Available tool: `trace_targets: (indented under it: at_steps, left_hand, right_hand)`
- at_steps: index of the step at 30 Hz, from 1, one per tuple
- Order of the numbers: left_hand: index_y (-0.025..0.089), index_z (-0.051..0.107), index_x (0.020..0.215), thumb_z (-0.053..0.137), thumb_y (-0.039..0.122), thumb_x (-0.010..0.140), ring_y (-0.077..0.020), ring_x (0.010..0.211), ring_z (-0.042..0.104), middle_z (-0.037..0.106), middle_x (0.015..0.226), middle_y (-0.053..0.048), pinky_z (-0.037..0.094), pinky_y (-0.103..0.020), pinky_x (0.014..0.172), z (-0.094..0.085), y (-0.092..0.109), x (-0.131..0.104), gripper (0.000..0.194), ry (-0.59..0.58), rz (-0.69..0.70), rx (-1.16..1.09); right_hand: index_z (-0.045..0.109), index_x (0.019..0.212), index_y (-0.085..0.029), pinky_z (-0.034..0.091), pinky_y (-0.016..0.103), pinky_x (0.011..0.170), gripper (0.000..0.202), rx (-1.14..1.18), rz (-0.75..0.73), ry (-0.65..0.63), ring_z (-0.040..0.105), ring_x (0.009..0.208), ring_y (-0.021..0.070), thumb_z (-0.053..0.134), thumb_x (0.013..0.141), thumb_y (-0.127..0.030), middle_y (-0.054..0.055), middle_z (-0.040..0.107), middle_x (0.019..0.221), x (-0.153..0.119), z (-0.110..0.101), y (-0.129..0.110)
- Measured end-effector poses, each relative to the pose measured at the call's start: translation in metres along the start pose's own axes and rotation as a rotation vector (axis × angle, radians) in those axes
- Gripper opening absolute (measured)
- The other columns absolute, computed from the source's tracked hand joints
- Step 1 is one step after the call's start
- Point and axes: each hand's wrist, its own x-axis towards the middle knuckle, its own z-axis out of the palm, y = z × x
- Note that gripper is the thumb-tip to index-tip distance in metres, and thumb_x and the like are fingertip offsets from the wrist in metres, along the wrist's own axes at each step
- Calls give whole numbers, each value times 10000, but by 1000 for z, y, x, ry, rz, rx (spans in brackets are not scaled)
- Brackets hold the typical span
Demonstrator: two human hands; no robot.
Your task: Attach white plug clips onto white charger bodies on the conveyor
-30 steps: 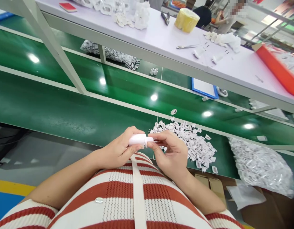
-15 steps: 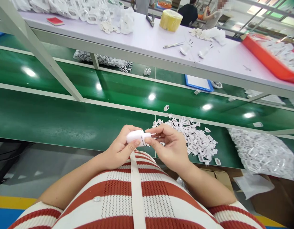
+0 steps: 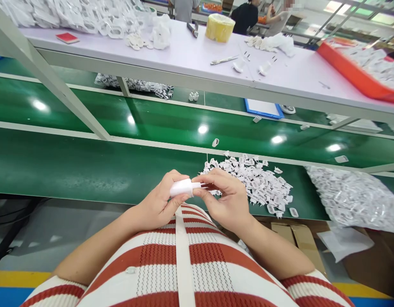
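In front of my waist, my left hand [image 3: 160, 198] is closed around the white body of a plug charger [image 3: 180, 187], thumb below and fingers above. The pin end of the charger points right, into my right hand [image 3: 224, 196]. My right thumb and fingertips pinch the white pin cover, which sits against the body with no clear gap. Its thin pins are partly hidden by my fingers. Just beyond my right hand lies a loose pile of white plug covers [image 3: 264, 183] on the green bench [image 3: 72, 170].
A clear bag of white parts [image 3: 357, 198] rests on the bench at the right. Above is a shelf [image 3: 181, 55] with a yellow tape roll [image 3: 220, 28], pliers [image 3: 192, 30], tweezers [image 3: 224, 60] and a red tray [image 3: 350, 70]. A slanted metal post [image 3: 56, 81] stands left. People work beyond.
The dark gap line between the charger body and its pin cover has closed; the two parts now sit together. Both hands remain at about the same place, while the view has shifted slightly.
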Motion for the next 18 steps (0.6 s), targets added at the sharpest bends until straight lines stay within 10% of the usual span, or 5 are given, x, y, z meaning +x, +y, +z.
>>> trace_targets:
  at_steps: [11, 18]
  left_hand:
    - [236, 415, 1346, 484, 293, 1062, -171, 893, 473, 473, 1046, -50, 444, -304, 773, 28, -22, 3, 298, 245, 128, -87]
    - [190, 482, 1202, 538, 463, 1034, -119, 615, 484, 526, 702, 33, 390, -229, 588, 10, -16, 21, 325, 301, -607, -376]
  right_hand:
    - [784, 987, -245, 567, 286, 578, 200, 16, -34, 126, 632, 678, 145, 698, 850, -128, 27, 688, 814, 1, 11, 0]
    - [742, 969, -197, 620, 330, 686, 349, 404, 501, -58, 672, 721, 164, 820, 743, -451, 32, 692, 816, 33, 31, 49]
